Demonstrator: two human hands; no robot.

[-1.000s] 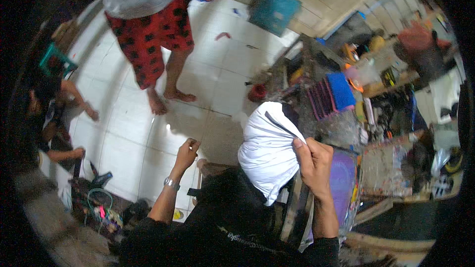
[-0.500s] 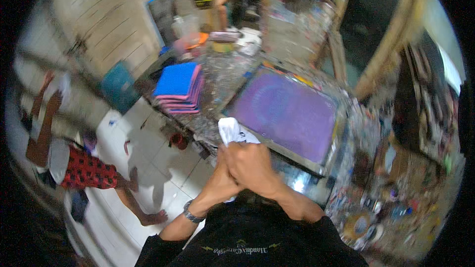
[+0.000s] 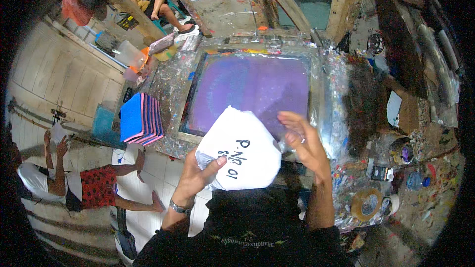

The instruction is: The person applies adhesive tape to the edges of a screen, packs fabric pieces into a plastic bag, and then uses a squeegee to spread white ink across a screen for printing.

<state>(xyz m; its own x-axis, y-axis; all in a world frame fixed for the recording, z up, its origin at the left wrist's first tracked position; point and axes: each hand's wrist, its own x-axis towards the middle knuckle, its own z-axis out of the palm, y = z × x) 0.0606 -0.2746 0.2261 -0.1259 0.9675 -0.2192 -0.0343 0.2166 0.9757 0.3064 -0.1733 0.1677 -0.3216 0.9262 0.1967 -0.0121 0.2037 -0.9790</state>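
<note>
My left hand (image 3: 195,175) is closed on the lower left edge of a white packet (image 3: 247,138), its thumb lying on top. The packet looks like a bag or folded sheet, with black handwriting on its face. It is held tilted above the near edge of a framed screen (image 3: 232,84) with a purple surface. Just right of the packet, my right hand (image 3: 309,146) has its fingers apart. Something shiny and clear shows between that hand and the packet; I cannot make out what it is.
Blue and pink foam-like sheets (image 3: 142,118) stand stacked left of the screen. Tape rolls (image 3: 366,204) and a clear bottle (image 3: 418,181) lie at the lower right. Someone in red patterned shorts (image 3: 99,188) sits on the left floor; another person's legs (image 3: 166,15) show farther back.
My hands were clasped together around the bunched packet. Now the packet is spread out in my left hand, and my right hand has come away to the right. The view has turned.
</note>
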